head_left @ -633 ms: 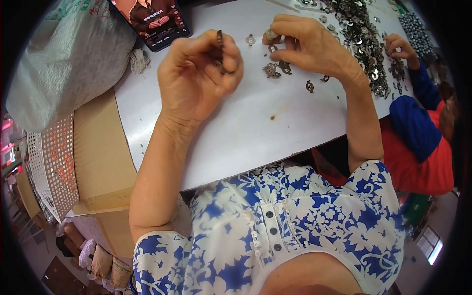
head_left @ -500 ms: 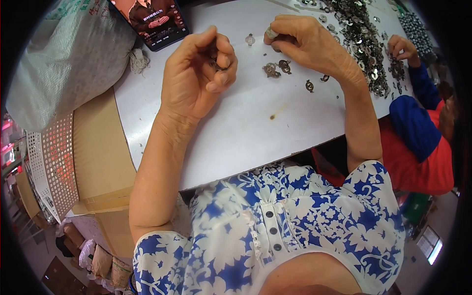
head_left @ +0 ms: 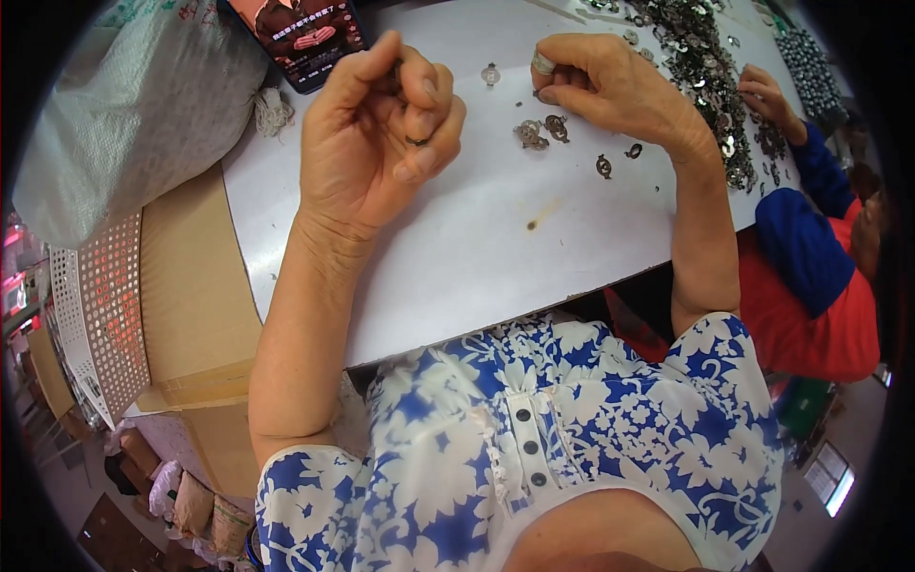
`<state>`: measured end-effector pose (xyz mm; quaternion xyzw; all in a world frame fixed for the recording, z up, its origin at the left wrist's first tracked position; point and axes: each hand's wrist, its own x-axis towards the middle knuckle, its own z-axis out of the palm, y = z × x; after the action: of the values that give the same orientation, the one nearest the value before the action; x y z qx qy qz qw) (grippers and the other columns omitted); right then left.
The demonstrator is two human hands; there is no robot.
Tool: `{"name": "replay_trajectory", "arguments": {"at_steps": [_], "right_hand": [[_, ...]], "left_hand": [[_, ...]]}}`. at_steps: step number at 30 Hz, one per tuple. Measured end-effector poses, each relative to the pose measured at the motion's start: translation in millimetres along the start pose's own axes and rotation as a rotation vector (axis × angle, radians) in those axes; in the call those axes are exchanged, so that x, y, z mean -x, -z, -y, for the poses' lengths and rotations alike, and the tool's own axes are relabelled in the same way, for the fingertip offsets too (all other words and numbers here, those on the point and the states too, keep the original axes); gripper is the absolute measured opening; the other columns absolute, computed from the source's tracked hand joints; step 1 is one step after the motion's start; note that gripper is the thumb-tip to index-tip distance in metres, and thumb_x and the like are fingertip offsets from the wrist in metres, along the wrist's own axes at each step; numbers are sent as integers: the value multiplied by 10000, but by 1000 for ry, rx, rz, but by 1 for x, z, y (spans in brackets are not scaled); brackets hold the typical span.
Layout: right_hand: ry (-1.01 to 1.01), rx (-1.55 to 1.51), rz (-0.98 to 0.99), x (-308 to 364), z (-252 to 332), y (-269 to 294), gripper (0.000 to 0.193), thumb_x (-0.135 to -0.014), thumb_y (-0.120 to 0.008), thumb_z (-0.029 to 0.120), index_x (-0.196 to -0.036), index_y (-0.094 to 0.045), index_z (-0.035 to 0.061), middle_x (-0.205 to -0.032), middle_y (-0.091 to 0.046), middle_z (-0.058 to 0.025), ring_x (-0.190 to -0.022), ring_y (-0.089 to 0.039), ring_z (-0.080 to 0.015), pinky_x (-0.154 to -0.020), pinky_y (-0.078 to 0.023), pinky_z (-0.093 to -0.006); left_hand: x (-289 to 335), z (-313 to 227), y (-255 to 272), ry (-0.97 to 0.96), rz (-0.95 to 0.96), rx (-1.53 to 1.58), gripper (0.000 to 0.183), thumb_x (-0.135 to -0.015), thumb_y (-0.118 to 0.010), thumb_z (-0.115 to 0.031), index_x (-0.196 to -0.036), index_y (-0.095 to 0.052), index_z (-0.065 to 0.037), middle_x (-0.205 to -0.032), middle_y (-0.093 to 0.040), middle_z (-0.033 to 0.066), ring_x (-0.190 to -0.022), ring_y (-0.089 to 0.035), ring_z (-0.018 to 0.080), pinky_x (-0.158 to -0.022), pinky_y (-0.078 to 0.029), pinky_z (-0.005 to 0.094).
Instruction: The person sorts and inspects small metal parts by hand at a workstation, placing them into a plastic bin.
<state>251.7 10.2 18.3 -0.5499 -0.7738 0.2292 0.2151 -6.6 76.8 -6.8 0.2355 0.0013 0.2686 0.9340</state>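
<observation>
My left hand (head_left: 381,143) is raised over the white table, its fingers curled around small dark metal pieces (head_left: 416,142) whose edges show between the fingers. Above the tabletop further right, my right hand (head_left: 620,91) has its thumb and index finger pressed together; anything between them is hidden. Pale tape wraps one of its fingertips. A lone silvery metal piece (head_left: 490,74) lies between the two hands. Below my right hand is a small cluster of flat metal pieces (head_left: 531,134), with a darker one (head_left: 557,129) beside it. Two more dark pieces (head_left: 603,167) lie nearer me.
A large heap of metal pieces (head_left: 701,86) covers the table's right side. Past it, a co-worker's hand (head_left: 770,98) touches more pieces. A lit phone (head_left: 303,43) leans at the back left beside a white woven sack (head_left: 143,114). Cardboard (head_left: 191,286) borders the table's left edge.
My left hand has shifted slightly left and turned, its fingers still curled. My right hand has drawn slightly right, its fingertips staying together. The co-worker's hand has moved a little left.
</observation>
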Motion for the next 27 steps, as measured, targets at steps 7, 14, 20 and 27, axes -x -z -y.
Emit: {"name": "replay_trajectory", "arguments": {"at_steps": [7, 14, 20, 27], "right_hand": [[-80, -45, -21, 0, -1, -4, 81, -912, -697, 40, -909, -636, -13, -724, -582, 6, -638, -515, -58, -586, -443, -232], [-74, -519, -196, -5, 22, -14, 111, -945, -693, 29, -1035, -665, -30, -863, -652, -10, -728, -576, -49, -630, -490, -207], [-2, -365, -389, -18, 32, -38, 114, -929, -719, 99, -995, -689, 11, -804, -652, 15, -641, -535, -60, -587, -459, -230], [126, 160, -236, -23, 4, -41, 140, -926, -703, 84, -1041, -685, 8, -862, -652, -15, -685, -555, -106, -637, -484, -275]], "left_hand": [[2, 11, -2, 35, -205, -66, 301, -1005, -527, -196, -886, -669, 42, -736, -623, 93, -600, -570, 201, -456, -408, 247], [2, 21, -2, 134, -399, -131, 300, -1000, -579, -223, -1026, -684, 57, -935, -683, 126, -788, -649, 191, -644, -546, 307], [0, 21, 2, 108, -486, -60, 381, -1012, -599, -299, -1032, -671, 75, -906, -682, 138, -747, -642, 209, -595, -528, 293], [3, 8, 5, 116, -490, -21, 323, -974, -655, -258, -979, -657, 65, -832, -644, 104, -665, -591, 144, -399, -346, 186]]}}
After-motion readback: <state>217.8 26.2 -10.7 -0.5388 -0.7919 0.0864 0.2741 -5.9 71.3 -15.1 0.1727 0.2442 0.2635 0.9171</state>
